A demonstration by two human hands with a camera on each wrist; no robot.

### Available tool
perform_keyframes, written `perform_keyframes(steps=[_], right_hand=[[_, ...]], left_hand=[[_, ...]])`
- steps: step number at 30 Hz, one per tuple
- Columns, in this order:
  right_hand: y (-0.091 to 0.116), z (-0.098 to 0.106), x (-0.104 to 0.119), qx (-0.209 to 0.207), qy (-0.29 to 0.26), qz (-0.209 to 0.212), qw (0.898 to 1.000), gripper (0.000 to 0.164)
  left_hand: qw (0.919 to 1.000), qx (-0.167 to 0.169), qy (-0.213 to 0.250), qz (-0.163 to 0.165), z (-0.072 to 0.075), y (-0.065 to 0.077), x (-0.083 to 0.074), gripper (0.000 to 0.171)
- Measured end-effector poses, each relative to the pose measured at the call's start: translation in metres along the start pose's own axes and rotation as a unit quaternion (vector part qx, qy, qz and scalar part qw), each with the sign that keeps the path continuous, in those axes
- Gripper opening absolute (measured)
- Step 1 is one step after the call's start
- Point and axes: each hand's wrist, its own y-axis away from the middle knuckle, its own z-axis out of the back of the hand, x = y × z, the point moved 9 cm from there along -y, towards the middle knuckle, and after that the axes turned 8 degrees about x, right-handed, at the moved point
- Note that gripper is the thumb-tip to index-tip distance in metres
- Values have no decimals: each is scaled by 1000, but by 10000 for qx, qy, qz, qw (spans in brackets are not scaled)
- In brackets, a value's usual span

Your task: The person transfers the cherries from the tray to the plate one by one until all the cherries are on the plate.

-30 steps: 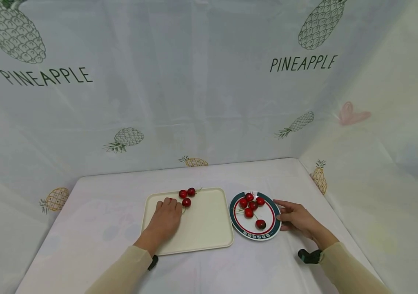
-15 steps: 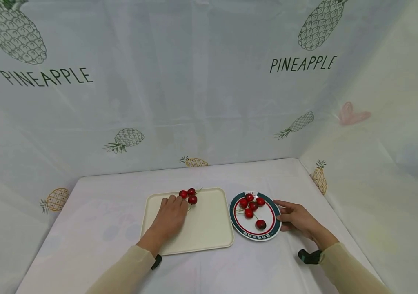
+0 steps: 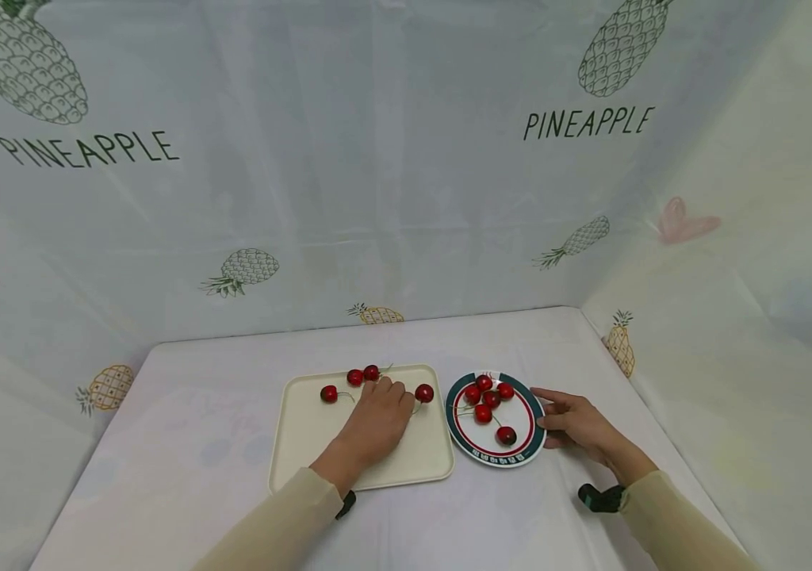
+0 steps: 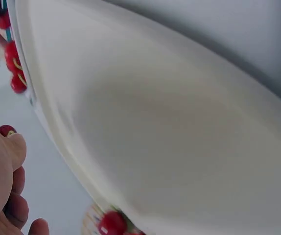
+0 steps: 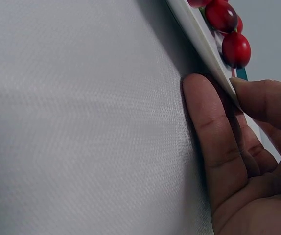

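Observation:
My left hand is over the cream tray, pinching a dark red cherry between thumb and fingertips. That cherry shows just past the thumb in the left wrist view. Behind and left of this hand are a cherry with its stem on the tray, and two more cherries by the far rim. On the right, my right hand grips the edge of a blue-rimmed white plate. Its thumb lies on the rim, fingers beneath. Several cherries lie on the plate.
The plate stands close beside the tray's right edge. Both are on a table covered with a pale cloth. A pineapple-print sheet hangs behind the table and along its sides.
My left hand has moved right across the tray, carrying the cherry toward the plate. The cherry at the tray's left has come into view. My right hand has stayed at the plate.

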Motion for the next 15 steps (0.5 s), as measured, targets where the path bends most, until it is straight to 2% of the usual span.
perform_keyframes(steps=[8, 15], right_hand=[[0, 0, 2, 13, 24, 3, 10000, 67], [0, 0, 1, 30, -24, 19, 10000, 67]], left_hand=[[9982, 380, -262, -378, -6, -26, -45, 17], [9930, 801, -523, -688, -12, -39, -78, 29]])
